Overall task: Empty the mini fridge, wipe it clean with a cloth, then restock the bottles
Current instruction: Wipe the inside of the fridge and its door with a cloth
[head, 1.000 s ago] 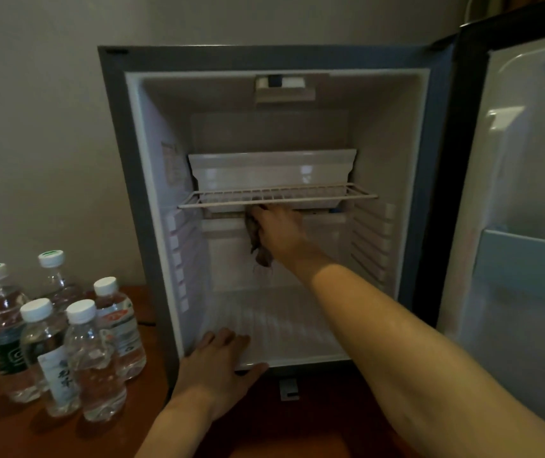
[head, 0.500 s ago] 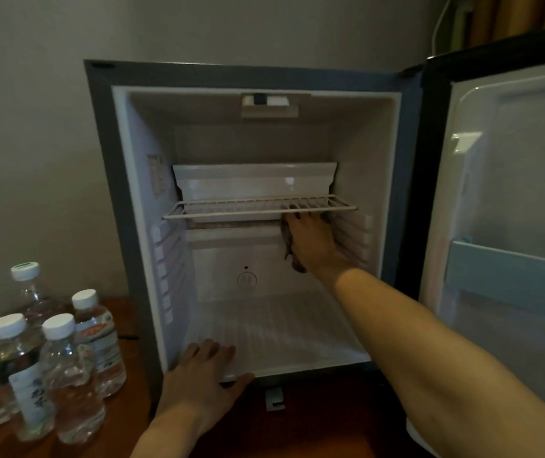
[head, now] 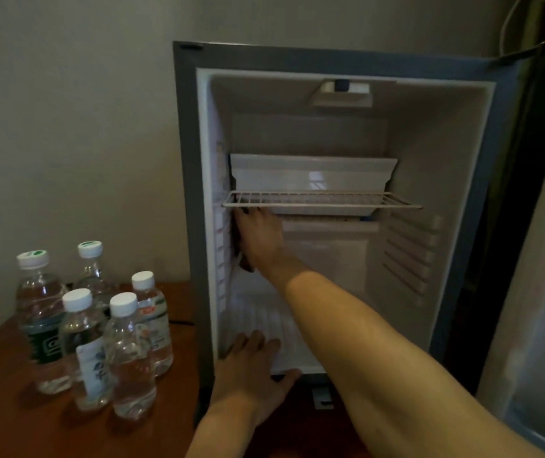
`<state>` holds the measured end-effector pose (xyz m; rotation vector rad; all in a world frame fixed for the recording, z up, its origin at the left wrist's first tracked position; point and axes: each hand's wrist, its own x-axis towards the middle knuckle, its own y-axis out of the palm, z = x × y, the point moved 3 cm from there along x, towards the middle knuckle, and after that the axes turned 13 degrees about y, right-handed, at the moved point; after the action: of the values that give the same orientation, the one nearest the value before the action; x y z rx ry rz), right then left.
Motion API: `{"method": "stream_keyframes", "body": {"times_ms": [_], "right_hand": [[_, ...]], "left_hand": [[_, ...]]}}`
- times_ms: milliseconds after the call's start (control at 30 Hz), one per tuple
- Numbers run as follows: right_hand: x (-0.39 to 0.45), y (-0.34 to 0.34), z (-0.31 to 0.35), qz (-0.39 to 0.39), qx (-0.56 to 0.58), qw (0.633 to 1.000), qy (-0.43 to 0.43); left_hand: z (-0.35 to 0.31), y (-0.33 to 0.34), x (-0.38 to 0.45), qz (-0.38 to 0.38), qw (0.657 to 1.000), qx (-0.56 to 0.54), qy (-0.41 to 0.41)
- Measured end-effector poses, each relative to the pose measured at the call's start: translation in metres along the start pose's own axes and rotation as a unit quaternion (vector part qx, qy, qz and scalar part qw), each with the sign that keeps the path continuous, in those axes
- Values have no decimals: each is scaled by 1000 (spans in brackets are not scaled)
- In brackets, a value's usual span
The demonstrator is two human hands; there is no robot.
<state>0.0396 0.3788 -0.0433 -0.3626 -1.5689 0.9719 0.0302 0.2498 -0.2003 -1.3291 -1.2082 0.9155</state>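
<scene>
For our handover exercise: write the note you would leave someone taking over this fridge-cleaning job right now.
Right hand: reaches into the mini fridge, pressing a dark cloth against the left inner wall just below the wire shelf.
Left hand: lies flat on the front edge of the fridge floor, holding nothing.
Five water bottles stand on the wooden table left of the fridge.
Done: fridge emptied; door open.
Left: finish wiping, then restock the bottles.

Your right hand reaches far left, arm outstretched, fingers extended upward; your left hand lies flat, fingers spread, nearer you.
</scene>
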Motion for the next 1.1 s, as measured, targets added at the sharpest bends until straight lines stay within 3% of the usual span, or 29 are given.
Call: {"method": "stream_keyframes", "body": {"times_ms": [267, 500, 633, 733, 1100], "right_hand": [[2, -11, -47, 23, -32, 999, -29], [-15, -35, -144, 13, 1, 1000, 15], [-18, -39, -181, 40, -54, 996, 56], [-16, -36, -181, 52, -125, 988, 81], [-14, -26, -159, 38, -161, 981, 102]], "left_hand": [[-5, -5, -2, 10, 1000, 5, -17], [-7, -5, -3, 2, 999, 25, -20], [-8, -5, -3, -3, 999, 30, -24], [-6, -4, -3, -7, 999, 27, -23], [-2, -2, -5, -40, 999, 29, -2]]}}
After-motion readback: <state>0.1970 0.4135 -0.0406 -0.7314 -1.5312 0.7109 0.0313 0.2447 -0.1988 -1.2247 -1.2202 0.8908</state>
